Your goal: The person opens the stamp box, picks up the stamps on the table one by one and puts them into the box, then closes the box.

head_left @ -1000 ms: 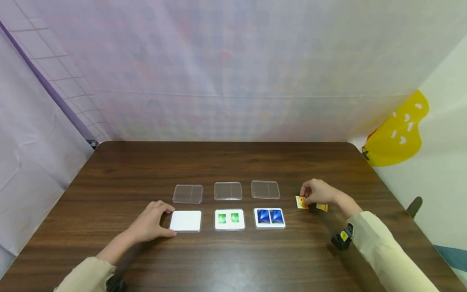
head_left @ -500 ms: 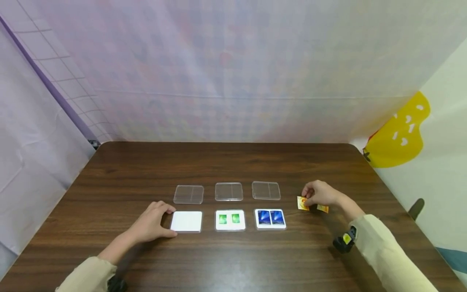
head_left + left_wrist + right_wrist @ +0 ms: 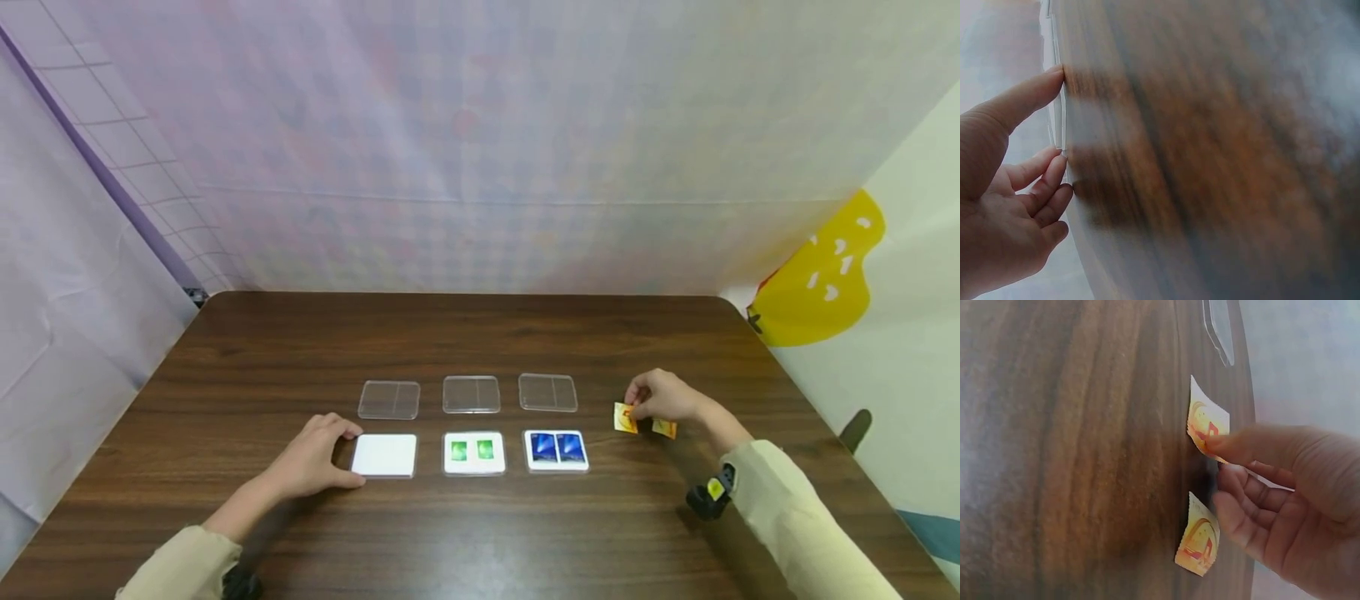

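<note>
My right hand (image 3: 666, 397) pinches a small yellow and orange stamp (image 3: 1209, 419) with scalloped edges between thumb and fingers, close over the table. A second stamp (image 3: 1199, 540) of the same kind lies on the table just beside the hand, partly under it in the head view. On the other side, my left hand (image 3: 318, 454) holds the left edge of a flat clear case (image 3: 383, 456) with a plain white insert. Its thumb sits at the near corner and its fingers at the far one; in the left wrist view the case shows edge-on.
Right of the white case lie a case with two green stamps (image 3: 472, 452) and a case with two blue stamps (image 3: 557, 451). Behind them rest three clear lids (image 3: 389, 400), in a row on the dark wooden table (image 3: 465, 333). A pale curtain (image 3: 465, 142) hangs beyond the far edge.
My right hand and the pinched stamp have shifted very slightly to the right. The left hand keeps its place on the white case.
</note>
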Demonstrator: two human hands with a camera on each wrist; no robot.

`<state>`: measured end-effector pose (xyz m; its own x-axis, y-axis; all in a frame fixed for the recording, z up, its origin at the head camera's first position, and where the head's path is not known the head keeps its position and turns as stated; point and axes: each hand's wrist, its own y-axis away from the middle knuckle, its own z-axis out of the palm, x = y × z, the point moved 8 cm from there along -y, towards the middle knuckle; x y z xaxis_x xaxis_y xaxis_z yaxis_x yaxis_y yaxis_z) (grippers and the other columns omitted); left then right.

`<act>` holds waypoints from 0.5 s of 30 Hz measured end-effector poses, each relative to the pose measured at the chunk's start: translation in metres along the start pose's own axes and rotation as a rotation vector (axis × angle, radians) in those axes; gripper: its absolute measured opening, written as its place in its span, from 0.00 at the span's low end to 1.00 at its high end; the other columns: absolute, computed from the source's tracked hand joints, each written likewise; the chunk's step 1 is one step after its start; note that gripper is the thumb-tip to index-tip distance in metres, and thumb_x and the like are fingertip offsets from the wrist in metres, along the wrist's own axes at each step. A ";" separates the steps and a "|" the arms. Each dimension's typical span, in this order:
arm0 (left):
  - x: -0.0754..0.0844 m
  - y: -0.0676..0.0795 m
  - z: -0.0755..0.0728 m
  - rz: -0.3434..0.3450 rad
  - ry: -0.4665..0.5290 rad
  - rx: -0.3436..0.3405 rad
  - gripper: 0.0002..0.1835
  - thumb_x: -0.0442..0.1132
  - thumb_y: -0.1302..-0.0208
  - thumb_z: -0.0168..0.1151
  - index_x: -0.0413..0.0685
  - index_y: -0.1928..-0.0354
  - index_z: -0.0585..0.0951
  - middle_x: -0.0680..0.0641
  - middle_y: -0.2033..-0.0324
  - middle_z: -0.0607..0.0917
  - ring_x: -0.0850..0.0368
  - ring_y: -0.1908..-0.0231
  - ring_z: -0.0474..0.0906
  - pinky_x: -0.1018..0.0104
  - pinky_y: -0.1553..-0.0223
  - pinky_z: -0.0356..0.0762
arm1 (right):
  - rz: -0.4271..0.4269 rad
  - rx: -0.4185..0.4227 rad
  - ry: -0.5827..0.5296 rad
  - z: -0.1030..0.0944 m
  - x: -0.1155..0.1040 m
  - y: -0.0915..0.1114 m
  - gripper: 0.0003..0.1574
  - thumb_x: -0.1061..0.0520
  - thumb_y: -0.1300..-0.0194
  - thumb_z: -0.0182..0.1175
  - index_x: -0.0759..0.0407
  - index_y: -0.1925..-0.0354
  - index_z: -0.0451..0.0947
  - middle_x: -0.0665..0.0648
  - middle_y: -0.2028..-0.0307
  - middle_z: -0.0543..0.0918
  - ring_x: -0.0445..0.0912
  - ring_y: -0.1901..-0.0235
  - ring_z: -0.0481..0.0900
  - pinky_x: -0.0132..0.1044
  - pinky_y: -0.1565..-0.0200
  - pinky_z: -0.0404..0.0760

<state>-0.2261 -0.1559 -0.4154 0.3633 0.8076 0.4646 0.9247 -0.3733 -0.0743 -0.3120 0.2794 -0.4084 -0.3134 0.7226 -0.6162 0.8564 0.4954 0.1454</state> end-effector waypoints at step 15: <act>0.001 0.000 -0.001 0.024 -0.009 0.021 0.32 0.49 0.66 0.75 0.40 0.57 0.77 0.50 0.66 0.75 0.51 0.59 0.69 0.54 0.55 0.69 | 0.122 -0.143 -0.107 -0.011 0.007 0.001 0.07 0.64 0.42 0.55 0.69 0.68 0.78 0.55 0.74 0.79 0.43 0.75 0.74 0.37 0.73 0.78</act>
<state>-0.2263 -0.1554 -0.4138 0.3864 0.8024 0.4549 0.9178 -0.3831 -0.1037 -0.3180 0.2904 -0.4040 -0.1594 0.7297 -0.6649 0.8159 0.4766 0.3274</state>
